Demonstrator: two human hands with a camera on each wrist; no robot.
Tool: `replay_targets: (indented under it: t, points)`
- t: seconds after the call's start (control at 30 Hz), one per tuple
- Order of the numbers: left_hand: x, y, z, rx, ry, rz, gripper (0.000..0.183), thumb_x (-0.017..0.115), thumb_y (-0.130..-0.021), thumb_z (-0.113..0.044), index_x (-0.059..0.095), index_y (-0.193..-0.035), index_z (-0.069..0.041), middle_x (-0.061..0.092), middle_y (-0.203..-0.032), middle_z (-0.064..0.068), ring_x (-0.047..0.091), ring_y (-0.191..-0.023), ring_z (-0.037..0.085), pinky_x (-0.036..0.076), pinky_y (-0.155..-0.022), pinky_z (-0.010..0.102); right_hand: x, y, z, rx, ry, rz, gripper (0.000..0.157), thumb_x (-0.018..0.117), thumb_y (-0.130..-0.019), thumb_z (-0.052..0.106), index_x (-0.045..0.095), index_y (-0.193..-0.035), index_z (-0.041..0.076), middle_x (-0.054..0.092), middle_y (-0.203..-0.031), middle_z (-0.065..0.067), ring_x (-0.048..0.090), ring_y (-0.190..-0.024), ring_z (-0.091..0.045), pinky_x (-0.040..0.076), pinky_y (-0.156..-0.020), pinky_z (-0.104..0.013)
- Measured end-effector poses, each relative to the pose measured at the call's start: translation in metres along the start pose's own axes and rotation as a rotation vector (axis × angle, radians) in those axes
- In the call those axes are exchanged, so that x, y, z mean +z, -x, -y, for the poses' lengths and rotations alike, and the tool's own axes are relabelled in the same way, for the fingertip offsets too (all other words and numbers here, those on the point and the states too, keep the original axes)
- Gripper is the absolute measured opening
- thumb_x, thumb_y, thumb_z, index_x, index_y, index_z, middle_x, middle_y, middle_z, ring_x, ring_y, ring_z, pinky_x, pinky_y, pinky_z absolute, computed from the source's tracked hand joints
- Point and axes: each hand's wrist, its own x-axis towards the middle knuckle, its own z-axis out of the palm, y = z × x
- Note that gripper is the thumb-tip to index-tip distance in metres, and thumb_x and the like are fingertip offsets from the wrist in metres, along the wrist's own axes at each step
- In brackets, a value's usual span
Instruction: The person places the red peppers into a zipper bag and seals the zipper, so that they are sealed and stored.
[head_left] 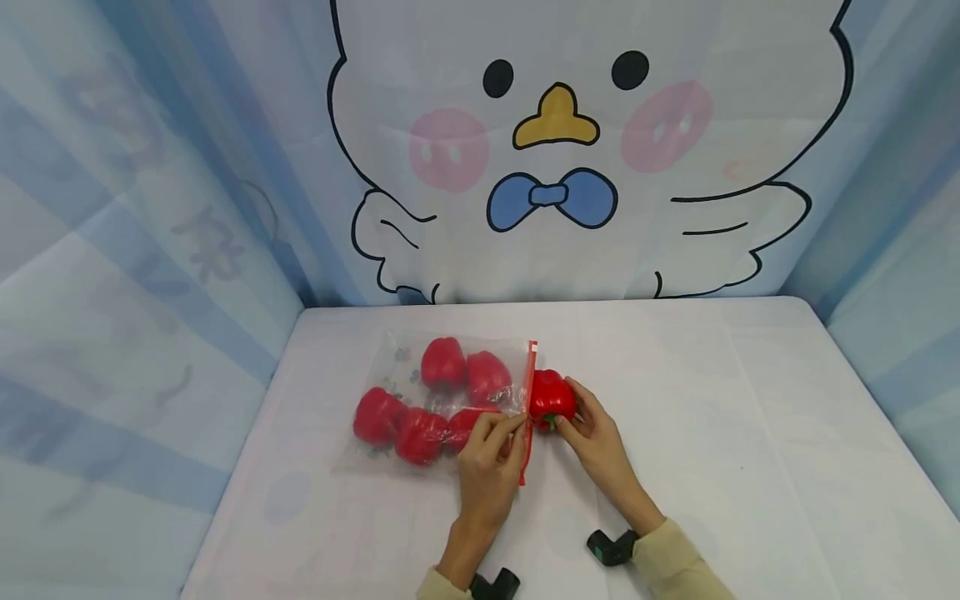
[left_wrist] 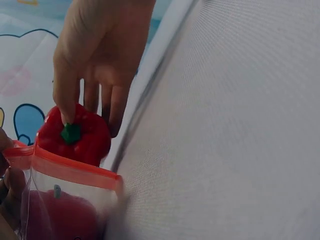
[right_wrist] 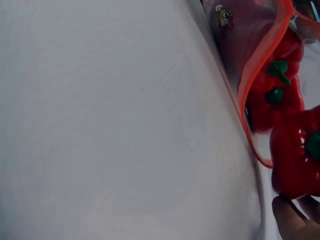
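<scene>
A clear zip bag (head_left: 480, 343) with a red edge lies on the table, its mouth facing right. Several red bell peppers (head_left: 421, 435) are inside it. My left hand (head_left: 489, 475) pinches the red rim of the bag near its middle. In my right hand (head_left: 600, 442) is another red bell pepper (head_left: 551, 395) with a green stem, held between thumb and fingers right at the bag's mouth. The right wrist view shows the bag's rim (right_wrist: 260, 55) spread apart, with peppers (right_wrist: 275, 95) inside and the held pepper (right_wrist: 300, 155) just outside.
A white-covered table (head_left: 712, 417) lies beneath everything. Behind it hangs a curtain (head_left: 555, 267) with a cartoon figure, and blue curtains (head_left: 150, 333) stand at the sides. Dark wrist devices (head_left: 611, 547) sit at both wrists.
</scene>
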Motion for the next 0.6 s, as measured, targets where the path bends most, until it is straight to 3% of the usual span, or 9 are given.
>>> replay_targets:
  t: [0.23,0.6]
  points:
    - [0.0,0.0,-0.002,-0.013,0.004,0.006,0.028,0.081,-0.086,0.002,0.079,-0.112,-0.008,0.068,-0.1,0.003,0.054,-0.071,0.006,0.049,-0.063,0.008,0.009,-0.007,0.0,-0.039,-0.011,0.017,0.065,0.066,-0.099,0.0,0.038,-0.157,-0.002,0.04,-0.162,-0.029,0.043,-0.148,-0.048,0.047,-0.107,-0.045]
    - [0.001,0.001,-0.002,-0.006,0.004,0.008,0.03,0.082,-0.086,0.002,0.079,-0.114,-0.008,0.068,-0.099,0.004,0.055,-0.071,0.006,0.05,-0.064,0.008,0.022,-0.014,0.002,-0.028,-0.075,0.023,0.065,0.065,-0.1,0.002,0.036,-0.158,-0.001,0.04,-0.163,-0.026,0.042,-0.149,-0.047,0.045,-0.11,-0.046]
